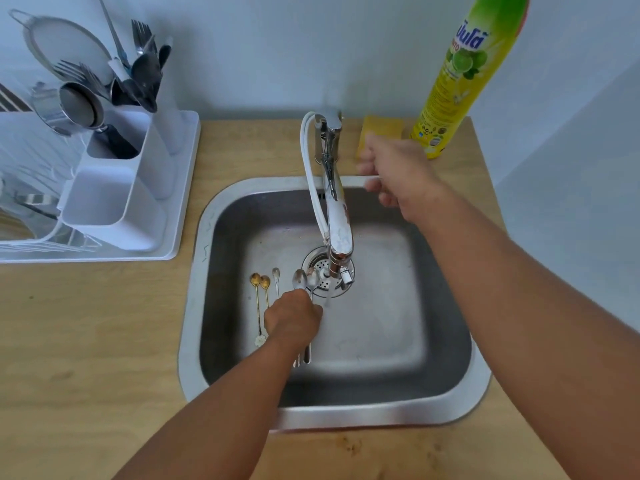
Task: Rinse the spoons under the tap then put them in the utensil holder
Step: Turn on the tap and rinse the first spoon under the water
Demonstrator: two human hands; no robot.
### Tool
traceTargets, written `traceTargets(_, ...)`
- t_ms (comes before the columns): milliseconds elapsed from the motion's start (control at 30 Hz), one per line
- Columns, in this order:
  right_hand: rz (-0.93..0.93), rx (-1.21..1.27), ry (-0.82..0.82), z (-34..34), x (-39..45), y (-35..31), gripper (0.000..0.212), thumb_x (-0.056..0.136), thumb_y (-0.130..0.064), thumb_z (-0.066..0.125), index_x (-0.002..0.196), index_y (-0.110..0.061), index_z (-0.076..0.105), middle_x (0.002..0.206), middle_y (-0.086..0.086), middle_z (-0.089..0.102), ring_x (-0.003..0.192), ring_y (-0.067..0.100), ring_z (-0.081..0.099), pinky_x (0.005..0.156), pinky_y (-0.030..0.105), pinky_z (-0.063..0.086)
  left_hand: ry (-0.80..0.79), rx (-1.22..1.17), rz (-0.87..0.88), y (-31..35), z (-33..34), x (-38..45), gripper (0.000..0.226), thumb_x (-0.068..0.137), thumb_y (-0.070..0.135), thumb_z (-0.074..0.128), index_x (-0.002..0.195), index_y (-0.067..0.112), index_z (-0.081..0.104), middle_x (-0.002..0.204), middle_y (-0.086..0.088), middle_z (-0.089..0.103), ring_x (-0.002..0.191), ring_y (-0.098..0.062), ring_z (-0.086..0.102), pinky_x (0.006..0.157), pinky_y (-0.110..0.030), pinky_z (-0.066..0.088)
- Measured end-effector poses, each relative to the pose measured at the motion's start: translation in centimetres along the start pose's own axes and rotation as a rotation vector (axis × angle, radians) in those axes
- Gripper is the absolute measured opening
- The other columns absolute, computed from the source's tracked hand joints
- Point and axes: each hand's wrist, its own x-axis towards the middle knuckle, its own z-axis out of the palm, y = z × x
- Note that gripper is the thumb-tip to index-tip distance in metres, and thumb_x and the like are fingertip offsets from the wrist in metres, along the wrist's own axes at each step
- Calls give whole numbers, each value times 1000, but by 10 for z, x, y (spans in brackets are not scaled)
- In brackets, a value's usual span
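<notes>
Left hand grips two spoons; right hand blurred, grip unclear.

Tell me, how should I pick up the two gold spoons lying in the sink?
Pinch the thin handles of the gold spoons near the middle, coming straight down from above. They lie flat on the sink floor, side by side, bowls pointing toward the back wall. The left hand is just beside them, so come in from their left.
</notes>
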Motion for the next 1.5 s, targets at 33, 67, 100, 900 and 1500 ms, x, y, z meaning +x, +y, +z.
traceTargets(33,14,-8,32,-5,-5,19,26,94,-42,54,86,-21,67,77,-3,72,52,12,53,41,16,34,-11,-20,-14,1,-2,-2,24,98,39,56,84,19,57,72,5,51,66,-16,54,62,-29,38)
traceTargets(67,32,-31,54,-9,-11,40,27,95,-41,54,86,-20,68,77,-3,73,52,12,54,39,15,33,-28,-56,-34,1,-4,-4,29,97,41,57,78,19,54,70,5,51,61,-13,51,58,-27,36)
traceTargets(100,57,-67,58,-11,-19,63,28,96,-39,55,86,-17,69,78,-2,75,52,12,55,38,15,33,-49,-108,-58,1,-6,-6,32,95,43,58,74,19,53,70,5,53,59,-12,50,54,-27,34)
traceTargets(900,176,-256,-294,41,-74,186,29,89,-38,75,67,-21,66,52,-9,53,54,12,47,55,27,38,-202,-1147,-67,-7,-17,-35,24,98,37,72,110,17,71,106,-5,76,86,-18,72,66,-36,61)
traceTargets(1500,83,-409,-128,43,-96,178,31,97,-35,64,72,-19,73,73,-2,74,73,20,69,74,38,56,-290,-1472,-131,8,3,-20,10,99,23,72,105,24,81,97,-1,84,98,-23,79,92,-47,64)
